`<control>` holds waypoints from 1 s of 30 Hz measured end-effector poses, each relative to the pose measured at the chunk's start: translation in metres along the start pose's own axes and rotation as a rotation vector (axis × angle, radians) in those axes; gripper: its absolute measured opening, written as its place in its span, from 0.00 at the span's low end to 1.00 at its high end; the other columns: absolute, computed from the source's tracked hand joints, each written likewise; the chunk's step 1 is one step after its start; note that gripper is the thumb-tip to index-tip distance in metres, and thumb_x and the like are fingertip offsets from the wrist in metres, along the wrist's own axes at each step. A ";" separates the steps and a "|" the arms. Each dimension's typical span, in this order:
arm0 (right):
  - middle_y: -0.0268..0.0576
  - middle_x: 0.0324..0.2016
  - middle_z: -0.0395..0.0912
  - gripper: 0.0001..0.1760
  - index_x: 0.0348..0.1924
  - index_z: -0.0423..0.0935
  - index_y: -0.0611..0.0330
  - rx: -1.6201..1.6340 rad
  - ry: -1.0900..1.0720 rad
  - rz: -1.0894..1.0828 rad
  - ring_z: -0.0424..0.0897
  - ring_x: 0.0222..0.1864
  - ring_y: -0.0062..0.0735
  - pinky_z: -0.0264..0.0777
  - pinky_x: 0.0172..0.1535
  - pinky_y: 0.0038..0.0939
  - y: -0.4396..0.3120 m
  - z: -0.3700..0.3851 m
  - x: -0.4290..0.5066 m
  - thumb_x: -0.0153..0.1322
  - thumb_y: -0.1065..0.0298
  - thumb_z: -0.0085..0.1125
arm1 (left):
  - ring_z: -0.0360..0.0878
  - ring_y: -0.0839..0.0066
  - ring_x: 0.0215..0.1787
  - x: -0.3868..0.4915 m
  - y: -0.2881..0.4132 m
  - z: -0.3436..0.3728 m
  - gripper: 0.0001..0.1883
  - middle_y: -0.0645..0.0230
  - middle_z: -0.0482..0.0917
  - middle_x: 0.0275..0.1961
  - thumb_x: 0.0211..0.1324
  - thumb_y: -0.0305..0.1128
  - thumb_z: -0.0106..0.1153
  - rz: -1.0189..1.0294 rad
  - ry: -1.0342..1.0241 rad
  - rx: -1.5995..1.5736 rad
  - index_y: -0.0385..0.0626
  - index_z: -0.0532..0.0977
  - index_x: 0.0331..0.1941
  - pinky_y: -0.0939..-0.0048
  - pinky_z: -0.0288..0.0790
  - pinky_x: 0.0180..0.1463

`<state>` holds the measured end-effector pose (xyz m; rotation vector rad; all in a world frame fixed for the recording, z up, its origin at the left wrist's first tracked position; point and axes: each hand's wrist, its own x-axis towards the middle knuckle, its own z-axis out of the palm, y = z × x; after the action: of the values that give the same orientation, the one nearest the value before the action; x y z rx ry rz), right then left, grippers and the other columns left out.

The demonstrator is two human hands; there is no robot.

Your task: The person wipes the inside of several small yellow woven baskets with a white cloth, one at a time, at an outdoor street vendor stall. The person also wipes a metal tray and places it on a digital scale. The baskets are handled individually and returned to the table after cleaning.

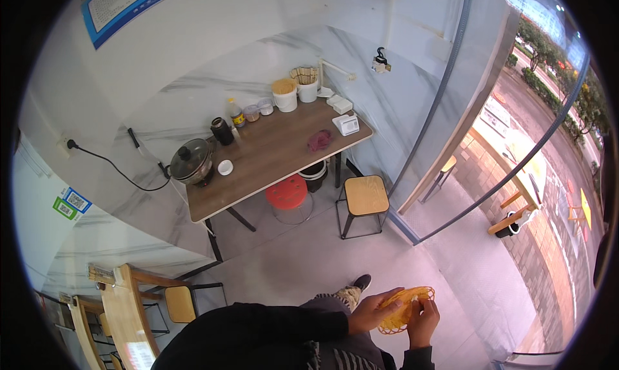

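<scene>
A yellow openwork basket (397, 317) is held in front of my body, tilted, above the floor. My left hand (371, 313) grips its left side, with the thumb over the inside. At the right side, my right hand (423, 320) has its fingers bunched together over the basket. A small whitish piece (414, 298) shows at those fingertips; it is too small to identify. The fingers hide part of the basket's inside.
A brown table (271, 147) stands against the wall, bearing a lidded electric pot (190, 163), white tubs (285, 101) and a dark red cloth or bag (319, 140). A wooden-topped stool (366, 196) and red stool (286, 192) stand nearby. At right is an open doorway with a metal threshold (405, 227).
</scene>
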<state>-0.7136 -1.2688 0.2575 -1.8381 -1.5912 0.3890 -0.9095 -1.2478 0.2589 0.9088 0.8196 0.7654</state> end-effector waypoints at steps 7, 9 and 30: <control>0.52 0.29 0.83 0.03 0.36 0.83 0.65 0.092 -0.045 0.143 0.84 0.28 0.49 0.77 0.35 0.40 0.053 -0.047 0.070 0.70 0.76 0.68 | 0.77 0.76 0.66 0.150 0.005 0.070 0.30 0.58 0.80 0.67 0.80 0.44 0.56 0.043 -0.129 0.016 0.36 0.68 0.75 0.73 0.71 0.70; 0.52 0.29 0.83 0.03 0.35 0.83 0.64 0.105 -0.020 0.114 0.83 0.27 0.49 0.77 0.34 0.39 0.065 -0.059 0.089 0.71 0.76 0.69 | 0.77 0.75 0.67 0.191 0.005 0.089 0.30 0.57 0.80 0.67 0.80 0.44 0.57 0.052 -0.191 0.050 0.35 0.69 0.74 0.71 0.71 0.71; 0.50 0.33 0.84 0.04 0.38 0.85 0.58 0.199 0.140 0.243 0.85 0.37 0.55 0.79 0.41 0.48 0.357 -0.224 0.315 0.71 0.69 0.67 | 0.78 0.76 0.64 0.540 0.005 0.344 0.26 0.59 0.80 0.66 0.80 0.34 0.51 0.013 -0.375 0.188 0.31 0.67 0.74 0.72 0.73 0.68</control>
<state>-0.2379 -1.0443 0.2517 -1.8639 -1.1949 0.4969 -0.3605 -0.9173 0.2451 1.1843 0.5596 0.5118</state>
